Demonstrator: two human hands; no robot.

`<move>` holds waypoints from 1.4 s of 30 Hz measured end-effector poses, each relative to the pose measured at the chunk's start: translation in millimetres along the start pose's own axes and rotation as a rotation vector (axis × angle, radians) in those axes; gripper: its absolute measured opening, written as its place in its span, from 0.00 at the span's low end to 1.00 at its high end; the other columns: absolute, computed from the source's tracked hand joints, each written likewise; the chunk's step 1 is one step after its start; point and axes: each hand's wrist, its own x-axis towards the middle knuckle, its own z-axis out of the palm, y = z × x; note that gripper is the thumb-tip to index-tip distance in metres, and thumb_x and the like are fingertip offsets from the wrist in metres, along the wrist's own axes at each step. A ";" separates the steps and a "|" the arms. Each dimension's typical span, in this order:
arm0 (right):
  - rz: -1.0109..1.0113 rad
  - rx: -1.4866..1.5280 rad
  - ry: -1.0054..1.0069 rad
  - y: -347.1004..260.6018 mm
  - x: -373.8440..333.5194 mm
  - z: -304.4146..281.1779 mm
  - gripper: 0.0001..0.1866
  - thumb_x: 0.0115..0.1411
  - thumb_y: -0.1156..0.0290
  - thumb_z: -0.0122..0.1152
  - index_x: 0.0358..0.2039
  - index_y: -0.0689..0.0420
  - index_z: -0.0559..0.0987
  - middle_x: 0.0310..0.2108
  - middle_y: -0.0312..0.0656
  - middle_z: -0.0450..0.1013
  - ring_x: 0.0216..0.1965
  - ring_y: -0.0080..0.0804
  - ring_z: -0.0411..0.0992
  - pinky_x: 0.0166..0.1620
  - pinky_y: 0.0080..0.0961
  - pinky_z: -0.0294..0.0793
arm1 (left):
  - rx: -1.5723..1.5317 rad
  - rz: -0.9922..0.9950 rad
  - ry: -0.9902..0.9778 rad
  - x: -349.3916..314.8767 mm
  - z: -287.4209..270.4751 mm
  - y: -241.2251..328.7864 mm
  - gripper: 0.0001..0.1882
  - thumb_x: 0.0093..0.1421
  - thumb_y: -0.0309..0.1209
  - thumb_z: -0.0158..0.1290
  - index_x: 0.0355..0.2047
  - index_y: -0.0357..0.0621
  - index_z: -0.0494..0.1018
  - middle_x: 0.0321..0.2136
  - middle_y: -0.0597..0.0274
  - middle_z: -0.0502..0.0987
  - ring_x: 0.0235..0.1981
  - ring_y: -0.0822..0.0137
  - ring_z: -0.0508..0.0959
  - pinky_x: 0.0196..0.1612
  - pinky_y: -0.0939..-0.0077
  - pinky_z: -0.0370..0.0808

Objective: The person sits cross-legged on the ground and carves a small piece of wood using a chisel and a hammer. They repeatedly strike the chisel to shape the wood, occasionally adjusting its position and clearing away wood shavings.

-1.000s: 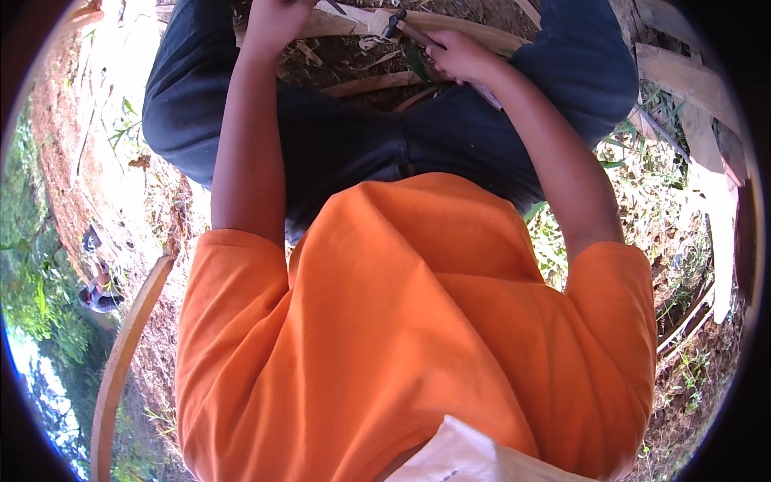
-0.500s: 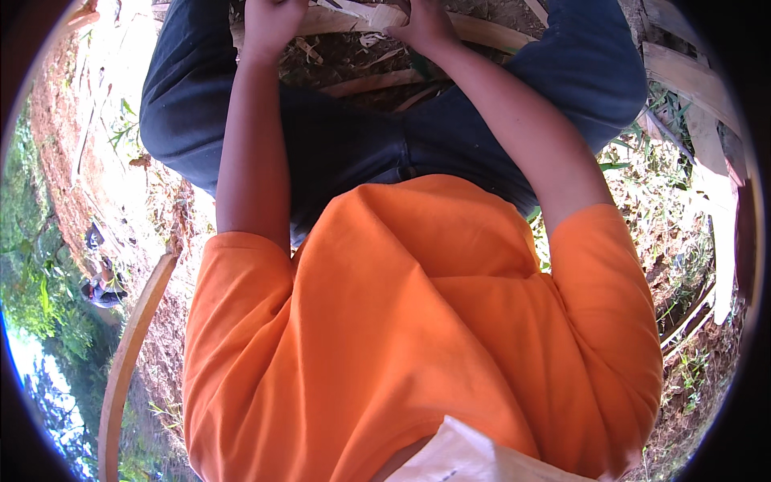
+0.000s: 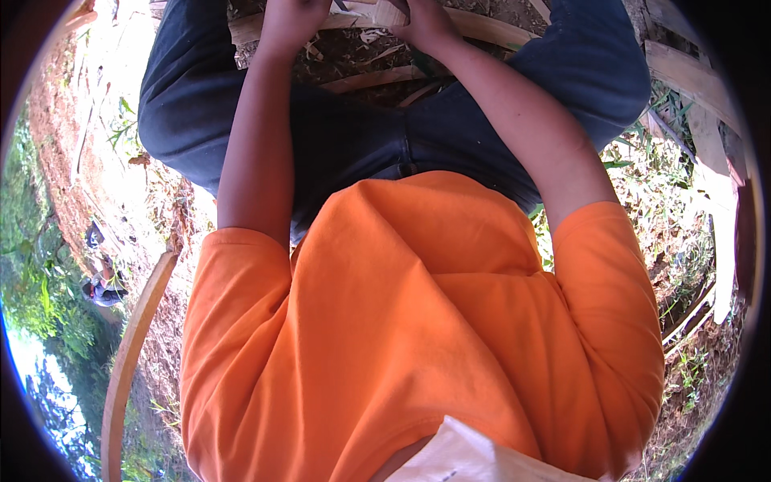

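Note:
At the upper edge, my left hand (image 3: pixel 299 22) is closed, its fingers partly cut off by the frame. A thin dark blade-like tool (image 3: pixel 340 6) sticks out beside it, mostly out of view. My right hand (image 3: pixel 426 26) lies to its right, thumb and fingers closed on a pale piece of wood (image 3: pixel 389 14). That piece lies over or against a longer pale strip of wood (image 3: pixel 482 27) running between my knees; I cannot tell whether they are joined. Wood shavings (image 3: pixel 371 36) are scattered on the dark soil below the hands.
My legs in dark trousers (image 3: pixel 189 104) spread either side of the work. Another wooden strip (image 3: pixel 373 79) lies nearer me. Boards (image 3: pixel 695 80) lie at the right; a long curved-looking plank (image 3: pixel 132 345) rises at the left. A person (image 3: pixel 104 291) is far off at the left, near greenery.
My left hand has moved right, closer to my right hand, along with the dark tool. My right hand has shifted only slightly and keeps its grip on the wood.

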 end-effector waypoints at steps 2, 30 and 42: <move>-0.016 -0.017 0.013 10.7 1.6 3.9 0.27 0.47 0.72 0.74 0.48 0.59 0.74 0.46 0.58 0.76 0.51 0.60 0.75 0.52 0.49 0.74 | -0.041 0.025 -0.004 3.8 6.9 -0.1 0.12 0.65 0.31 0.62 0.37 0.37 0.71 0.25 0.59 0.77 0.28 0.73 0.75 0.33 0.70 0.74; 0.005 0.040 -0.054 -9.1 -1.0 -4.2 0.29 0.49 0.75 0.71 0.53 0.59 0.74 0.50 0.57 0.75 0.55 0.56 0.73 0.57 0.45 0.73 | 0.025 -0.037 -0.001 -0.3 5.8 7.0 0.12 0.63 0.29 0.64 0.39 0.36 0.72 0.26 0.57 0.80 0.27 0.73 0.75 0.33 0.68 0.75; -0.006 0.011 -0.032 -8.9 -3.9 -3.9 0.27 0.49 0.75 0.72 0.52 0.59 0.75 0.49 0.56 0.75 0.54 0.56 0.73 0.57 0.46 0.72 | -0.014 0.094 -0.026 -1.6 4.3 0.4 0.12 0.63 0.30 0.64 0.38 0.36 0.73 0.27 0.53 0.80 0.30 0.68 0.78 0.37 0.66 0.76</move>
